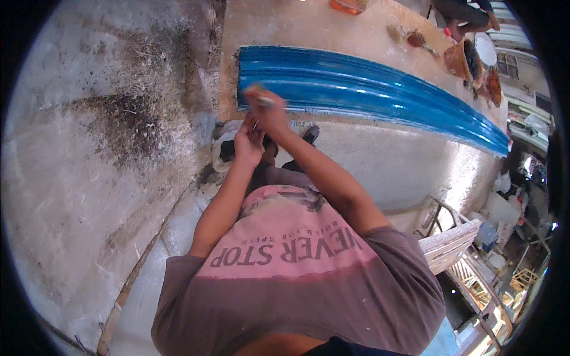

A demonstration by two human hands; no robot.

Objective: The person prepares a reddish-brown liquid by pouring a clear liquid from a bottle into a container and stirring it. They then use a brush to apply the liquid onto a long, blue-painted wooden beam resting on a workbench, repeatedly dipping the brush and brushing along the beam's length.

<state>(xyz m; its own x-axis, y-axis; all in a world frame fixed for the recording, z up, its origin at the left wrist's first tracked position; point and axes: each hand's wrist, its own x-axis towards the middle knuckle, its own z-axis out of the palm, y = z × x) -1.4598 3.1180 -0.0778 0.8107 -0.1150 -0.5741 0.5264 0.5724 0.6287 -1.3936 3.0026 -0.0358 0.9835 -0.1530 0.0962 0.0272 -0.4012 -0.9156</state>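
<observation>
A long, glossy blue ridged mould (356,83) lies along the table, its left end just beyond my hands. My right hand (271,114) is over the near edge of that end, smeared by motion and closed around a small thing with a tan tip (254,90), possibly a brush; its kind is not clear. Just below and to the left, my left hand (249,142) is raised close to the right one, fingers bent together. What lies between its fingers is too small and partly hidden to name.
The mould rests on a tan tabletop (309,21). At its far right are an orange-brown tub (457,59), a white round container (485,50) and brushes (415,39). Another person's arm (475,26) shows at the top right. A stained wall (119,118) stands on my left; a wooden frame (451,246) is at right.
</observation>
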